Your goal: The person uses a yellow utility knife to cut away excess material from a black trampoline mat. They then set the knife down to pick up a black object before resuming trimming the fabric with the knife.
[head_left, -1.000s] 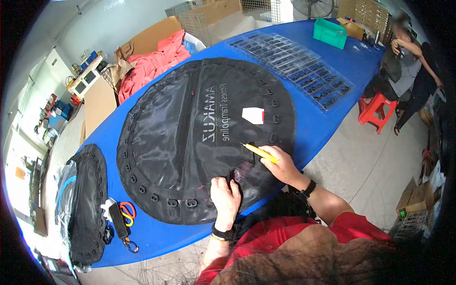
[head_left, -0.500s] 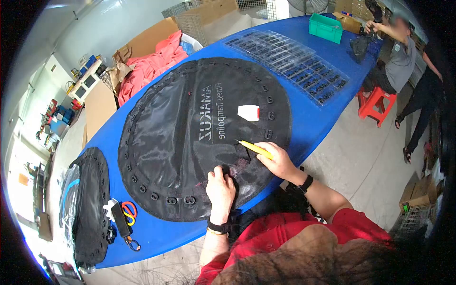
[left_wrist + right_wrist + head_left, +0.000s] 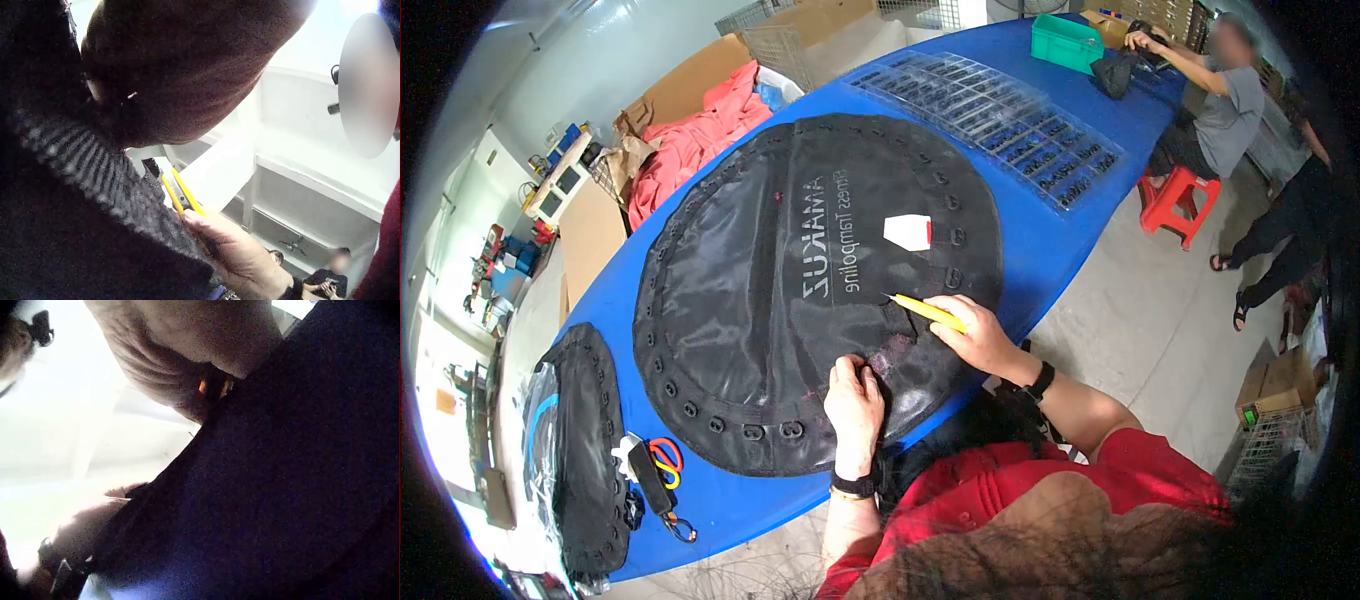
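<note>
A round black trampoline mat [image 3: 710,260], with mirrored white lettering and a ring of black loops, lies in front of me. My left hand [image 3: 855,405] is at its near edge, fingers curled down onto the fabric and gripping it beside a reddish fuzzy patch [image 3: 890,355]. The fingertips are hidden underneath. My right hand [image 3: 970,335] holds a yellow utility knife [image 3: 930,313], its tip pointing left over a raised fold of the mat. In the left wrist view the knife [image 3: 183,190] shows grey metal between yellow sides.
A white card [image 3: 908,232] lies on the mat. Clear compartment trays [image 3: 1000,125] and a green bin [image 3: 1067,43] stand farther back on the blue table [image 3: 1080,250]. Scissors [image 3: 665,463] and another black mat [image 3: 585,450] lie left. Someone sits on a red stool [image 3: 1180,205].
The head view has shifted, so the mat and both hands sit slightly farther left. My hands keep their grips. The seated person has straightened up and now reaches over the table.
</note>
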A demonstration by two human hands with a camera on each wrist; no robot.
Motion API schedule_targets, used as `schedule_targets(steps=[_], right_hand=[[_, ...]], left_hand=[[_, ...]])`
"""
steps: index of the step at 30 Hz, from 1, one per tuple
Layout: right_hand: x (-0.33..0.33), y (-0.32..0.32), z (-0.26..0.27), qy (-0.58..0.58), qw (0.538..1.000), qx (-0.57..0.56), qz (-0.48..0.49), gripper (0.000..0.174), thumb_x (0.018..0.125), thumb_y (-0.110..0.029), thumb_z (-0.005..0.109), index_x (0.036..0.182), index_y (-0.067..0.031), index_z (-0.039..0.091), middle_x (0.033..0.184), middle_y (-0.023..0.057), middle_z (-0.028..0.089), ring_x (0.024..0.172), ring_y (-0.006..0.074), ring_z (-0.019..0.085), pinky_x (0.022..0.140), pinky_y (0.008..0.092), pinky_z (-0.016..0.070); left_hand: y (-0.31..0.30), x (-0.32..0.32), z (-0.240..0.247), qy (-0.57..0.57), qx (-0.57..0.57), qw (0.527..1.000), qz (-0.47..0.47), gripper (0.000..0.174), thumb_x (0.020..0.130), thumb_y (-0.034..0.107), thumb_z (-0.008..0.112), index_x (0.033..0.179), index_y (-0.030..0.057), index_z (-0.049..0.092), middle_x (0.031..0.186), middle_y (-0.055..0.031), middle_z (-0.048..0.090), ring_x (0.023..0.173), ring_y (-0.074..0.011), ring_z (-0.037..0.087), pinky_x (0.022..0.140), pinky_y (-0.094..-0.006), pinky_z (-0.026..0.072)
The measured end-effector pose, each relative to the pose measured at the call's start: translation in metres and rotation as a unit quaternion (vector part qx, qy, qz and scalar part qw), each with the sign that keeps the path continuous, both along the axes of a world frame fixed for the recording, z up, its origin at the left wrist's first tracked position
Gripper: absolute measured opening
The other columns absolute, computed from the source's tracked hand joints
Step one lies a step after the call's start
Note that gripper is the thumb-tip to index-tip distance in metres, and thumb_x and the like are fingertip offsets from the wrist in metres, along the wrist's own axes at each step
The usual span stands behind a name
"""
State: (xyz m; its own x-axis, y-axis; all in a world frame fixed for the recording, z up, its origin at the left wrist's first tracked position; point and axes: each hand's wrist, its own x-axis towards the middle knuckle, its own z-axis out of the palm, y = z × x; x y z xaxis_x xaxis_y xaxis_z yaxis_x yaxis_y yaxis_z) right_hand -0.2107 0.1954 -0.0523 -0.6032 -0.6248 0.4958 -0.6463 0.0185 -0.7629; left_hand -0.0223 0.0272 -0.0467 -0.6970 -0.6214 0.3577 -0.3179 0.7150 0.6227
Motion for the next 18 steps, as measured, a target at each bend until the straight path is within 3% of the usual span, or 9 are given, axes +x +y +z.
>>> schedule_targets(steps=[5, 9, 18], right_hand=[[0.000, 0.004, 0.005, -0.033, 0.999, 0.012, -0.011, 0.036, 0.098, -0.011, 0.075, 0.132, -0.0003, 0.068, 0.118, 0.0207, 0.073, 0.108, 0.0386, 0.073, 0.093, 0.0425, 0.0584], [-0.013, 0.012, 0.008, 0.020, 0.998, 0.040, -0.047, 0.036, 0.099, -0.011, 0.074, 0.132, -0.0008, 0.066, 0.114, 0.0205, 0.071, 0.103, 0.0403, 0.071, 0.088, 0.0434, 0.0575], [-0.033, 0.022, 0.000, 0.085, 0.989, 0.034, -0.112, 0.036, 0.098, -0.008, 0.075, 0.132, -0.0012, 0.066, 0.120, 0.0204, 0.071, 0.109, 0.0411, 0.069, 0.094, 0.0457, 0.0566]], left_hand=[[-0.002, 0.001, -0.003, 0.009, -0.018, 1.000, -0.003, 0.016, 0.100, 0.009, 0.069, 0.114, 0.0063, 0.063, 0.106, -0.0190, 0.072, 0.094, -0.0426, 0.072, 0.082, -0.0497, 0.0586], [-0.002, 0.001, -0.001, 0.010, -0.004, 1.000, -0.001, 0.017, 0.100, 0.009, 0.069, 0.116, 0.0067, 0.063, 0.106, -0.0199, 0.072, 0.095, -0.0433, 0.072, 0.082, -0.0500, 0.0584], [-0.001, 0.000, 0.001, 0.013, 0.001, 1.000, 0.007, 0.016, 0.099, 0.009, 0.070, 0.113, 0.0053, 0.063, 0.104, -0.0195, 0.073, 0.094, -0.0429, 0.073, 0.082, -0.0502, 0.0581]])
